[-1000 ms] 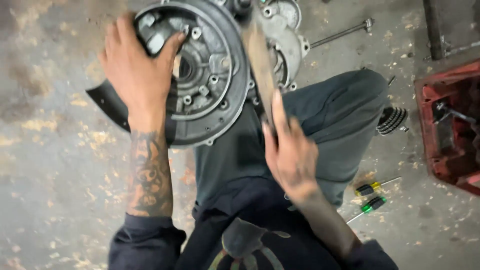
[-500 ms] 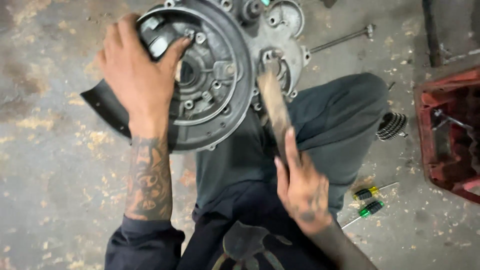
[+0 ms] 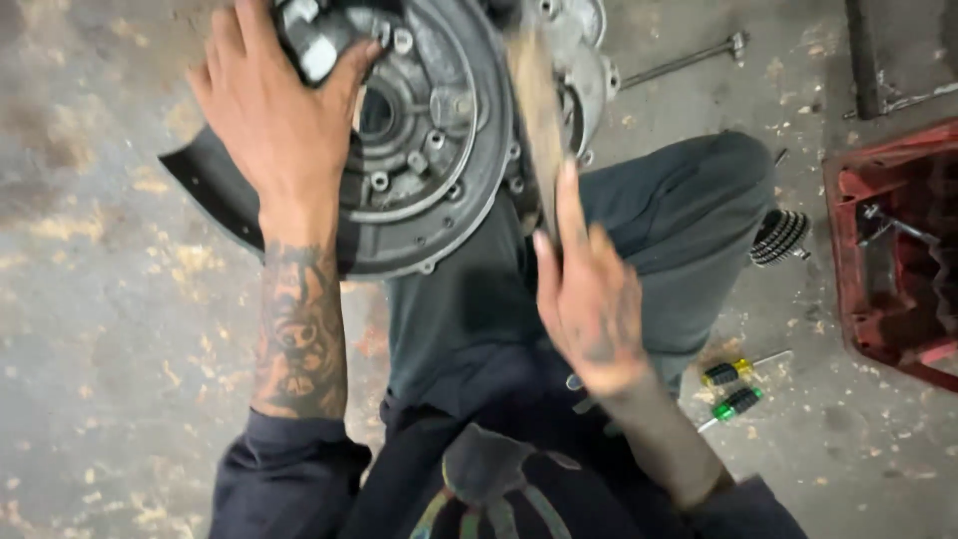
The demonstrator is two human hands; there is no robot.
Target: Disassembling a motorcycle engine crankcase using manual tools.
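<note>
- The left hand [image 3: 284, 125] is lying on the upper left part of a round grey metal engine cover [image 3: 429, 150]; its fingers are spreading wide over the top edge, and the thumb is pressing beside the central hole.
- The engine cover is resting on the person's lap, against the grey trouser leg [image 3: 639, 250], near the top middle of the view.
- A black curved guard [image 3: 205, 190] is sticking out from under the cover on the left side.
- The right hand [image 3: 589, 299] is closing around a wooden handle [image 3: 539, 120], with the forefinger lying straight along it; the handle is blurring and is reaching up across the right side of the cover, and its top end is hidden.
- No labels or packages are showing.
- On the concrete floor at the right, two screwdrivers [image 3: 733, 389] with green and yellow grips are lying just beside the leg.
- A black ribbed part [image 3: 778, 238] is lying near the knee.
- A red metal frame [image 3: 888, 250] is standing at the right edge.
- A long bolt [image 3: 684, 62] is lying above the knee.
</note>
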